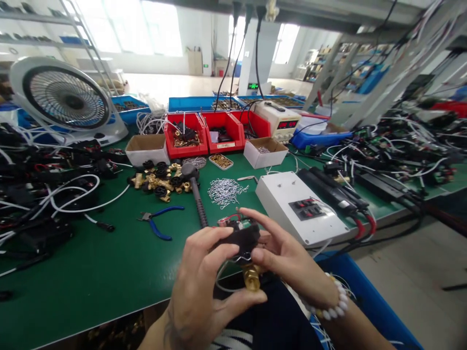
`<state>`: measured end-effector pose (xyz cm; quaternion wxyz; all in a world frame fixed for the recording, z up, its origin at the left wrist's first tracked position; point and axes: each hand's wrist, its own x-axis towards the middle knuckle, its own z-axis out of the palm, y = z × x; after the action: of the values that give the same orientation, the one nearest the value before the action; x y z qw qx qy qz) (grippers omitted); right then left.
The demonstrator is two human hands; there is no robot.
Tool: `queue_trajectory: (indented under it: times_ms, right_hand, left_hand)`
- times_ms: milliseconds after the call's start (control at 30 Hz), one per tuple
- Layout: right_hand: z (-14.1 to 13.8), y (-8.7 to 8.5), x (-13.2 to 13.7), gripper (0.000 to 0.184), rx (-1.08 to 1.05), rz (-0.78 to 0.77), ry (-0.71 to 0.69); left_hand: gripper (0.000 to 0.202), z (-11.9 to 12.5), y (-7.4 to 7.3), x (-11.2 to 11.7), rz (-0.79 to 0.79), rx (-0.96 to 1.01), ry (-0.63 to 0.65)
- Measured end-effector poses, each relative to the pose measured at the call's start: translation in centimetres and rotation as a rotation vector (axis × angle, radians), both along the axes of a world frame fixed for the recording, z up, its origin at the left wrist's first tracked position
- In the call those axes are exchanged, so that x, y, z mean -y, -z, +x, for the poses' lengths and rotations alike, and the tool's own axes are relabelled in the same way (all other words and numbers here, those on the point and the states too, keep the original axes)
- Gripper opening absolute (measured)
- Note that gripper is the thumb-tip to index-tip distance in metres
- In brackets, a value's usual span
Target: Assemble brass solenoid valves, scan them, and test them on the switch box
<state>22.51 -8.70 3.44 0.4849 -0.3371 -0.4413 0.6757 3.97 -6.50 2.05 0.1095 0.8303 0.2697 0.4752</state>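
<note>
Between both hands, over the table's front edge, is a black valve actuator (243,243) with a brass valve body (251,278) at its lower end. Wires and a bit of circuit board show at its top, and a bent silver clip (241,260) lies across the black housing. My left hand (204,272) grips it from the left, thumb under the brass part and fingers on the black housing. My right hand (284,248) closes on its right side, thumb against the housing near the clip. Part of the unit is hidden by the fingers.
Blue-handled cutters (162,221), a black mallet (197,194), a pile of silver clips (226,192) and brass valves (156,182) lie on the green table (120,267). A grey switch box (299,209) stands right. Red bins (222,133) and a fan (65,99) are behind.
</note>
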Motion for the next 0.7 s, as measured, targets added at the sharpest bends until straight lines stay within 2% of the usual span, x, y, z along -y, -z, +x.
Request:
queue_trajectory:
  times_ms: [67,200,400,700]
  right_hand:
    - [0.1,-0.1,0.3,0.061,-0.031,0.002,0.041]
    - [0.4,0.2,0.7,0.069,-0.073,-0.017,0.066]
    - [-0.3,0.4,1.3,0.047,-0.081,0.050,0.228]
    - [-1.1,0.9,1.8,0.038,-0.080,0.029,0.321]
  left_hand:
    - [0.037,0.2,-0.4,-0.1,0.003,-0.038,0.037]
    - [0.013,0.7,-0.7,-0.3,0.027,-0.033,0.033]
    - [0.016,1.6,-0.6,0.2,-0.025,0.007,0.010]
    - [0.016,2.2,-0.5,0.7,-0.073,0.082,-0.015]
